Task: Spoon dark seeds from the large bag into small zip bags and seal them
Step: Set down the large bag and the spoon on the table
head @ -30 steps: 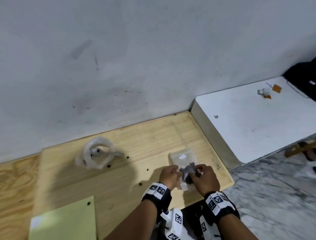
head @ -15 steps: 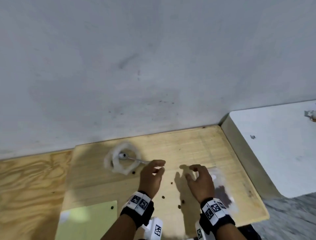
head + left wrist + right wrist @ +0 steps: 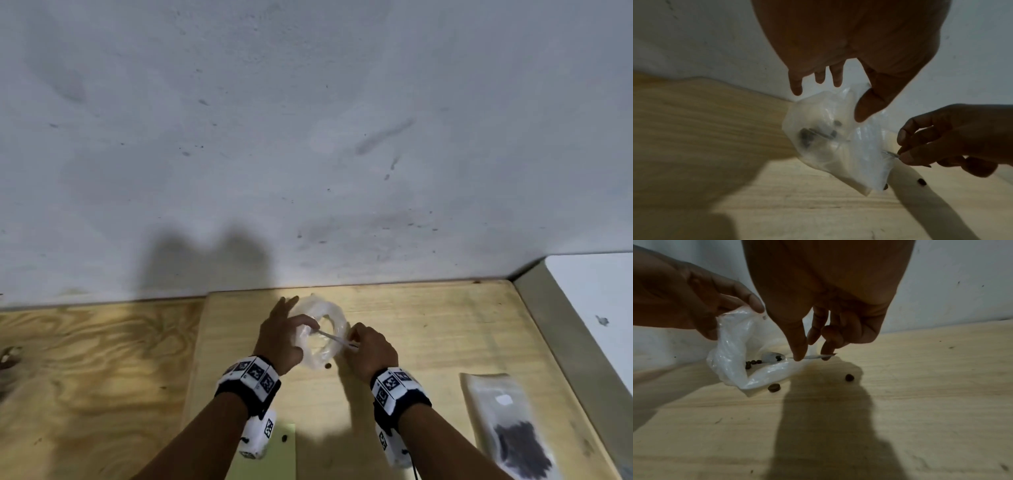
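Head view: scoop step in hand. Left hand pinches the rim of the large bag, holding its mouth open at the back of the table; the outer fingers are straight and free. Right hand pinches the spoon handle, bowl inside the bag. One filled small zip bag lies flat at the right, well apart.

Left wrist view: bag film is thin, cloudy and crumpled; few dark seeds remain, pooled low round the spoon bowl.

Right wrist view: thumb and fingers nip the thin, flat metal handle; the bowl holds a couple of seeds. Loose seeds lie on the pale wood beside the bag.

Next, I judge: tilt the bag to gather seeds, lift the spoon level, then fetch an empty zip bag; none in view.
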Available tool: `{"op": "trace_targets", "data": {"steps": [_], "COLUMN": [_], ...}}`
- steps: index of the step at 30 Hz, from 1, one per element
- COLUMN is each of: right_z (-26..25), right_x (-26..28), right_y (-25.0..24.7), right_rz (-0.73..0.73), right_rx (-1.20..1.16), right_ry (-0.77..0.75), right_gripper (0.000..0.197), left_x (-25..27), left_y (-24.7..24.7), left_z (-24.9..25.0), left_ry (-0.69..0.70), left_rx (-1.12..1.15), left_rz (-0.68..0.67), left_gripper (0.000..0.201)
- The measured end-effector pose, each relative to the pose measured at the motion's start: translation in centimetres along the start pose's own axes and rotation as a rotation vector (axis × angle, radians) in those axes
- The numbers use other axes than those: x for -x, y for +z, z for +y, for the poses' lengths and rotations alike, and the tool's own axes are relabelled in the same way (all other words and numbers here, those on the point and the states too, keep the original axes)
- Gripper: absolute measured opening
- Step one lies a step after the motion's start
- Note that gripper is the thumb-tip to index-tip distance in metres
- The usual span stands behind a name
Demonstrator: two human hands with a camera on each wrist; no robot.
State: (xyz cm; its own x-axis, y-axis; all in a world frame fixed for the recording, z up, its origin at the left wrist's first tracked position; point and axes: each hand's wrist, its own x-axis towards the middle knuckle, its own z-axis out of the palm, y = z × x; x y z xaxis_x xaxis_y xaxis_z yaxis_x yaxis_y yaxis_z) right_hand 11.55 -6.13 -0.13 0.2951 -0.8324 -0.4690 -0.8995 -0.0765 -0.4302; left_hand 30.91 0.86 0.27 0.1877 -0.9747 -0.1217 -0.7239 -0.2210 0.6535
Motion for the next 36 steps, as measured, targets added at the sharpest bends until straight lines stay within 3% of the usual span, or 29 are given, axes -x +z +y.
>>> {"op": "trace_targets", "data": {"steps": [9, 13, 16, 20, 27, 31, 36], "right_z": [-0.9, 0.3, 2.5, 6.2, 11.3, 11.9, 11.6], "right_x": [-1.3, -1.5, -1.7, -1.0, -1.2, -2.1, -2.3], "right_y": [-0.1, -1.5, -3.2, -6.4, -5.9, -3.8, -2.9], "right_rz": [-0.034, -0.045, -0.086, -0.115, 0.149, 0.191, 0.219], "right_rx": [-0.026, -0.042, -0.069, -0.261, -0.538, -0.554, -0.478], "right_ry": [0.021, -0.008, -0.015, -0.013, 0.131, 0.260, 0.337], "right_gripper": [0.015, 0.012, 0.023, 0.031, 0.032, 0.026, 0.015], "left_x": [-3.5, -3.8, -3.7, -3.6, -2.9, -2.1, -0.4], "left_y": [2.2, 2.7, 3.0, 3.9, 4.4, 4.1, 3.7], "left_z": [-0.6, -1.2, -1.1, -1.7, -1.8, -1.9, -2.1], "left_ry": [-0.019, -0.034, -0.075, -0.161, -0.311, -0.473, -0.601], "left_rx": [-0.094, -0.138, -0.170, -0.055, 0.177, 0.323, 0.546], "left_rz": [-0.314, -0.212, -0.189, -0.178, -0.046, 0.021, 0.217], "left_gripper": [0.059, 0.055, 0.058, 0.065, 0.059, 0.056, 0.052]}}
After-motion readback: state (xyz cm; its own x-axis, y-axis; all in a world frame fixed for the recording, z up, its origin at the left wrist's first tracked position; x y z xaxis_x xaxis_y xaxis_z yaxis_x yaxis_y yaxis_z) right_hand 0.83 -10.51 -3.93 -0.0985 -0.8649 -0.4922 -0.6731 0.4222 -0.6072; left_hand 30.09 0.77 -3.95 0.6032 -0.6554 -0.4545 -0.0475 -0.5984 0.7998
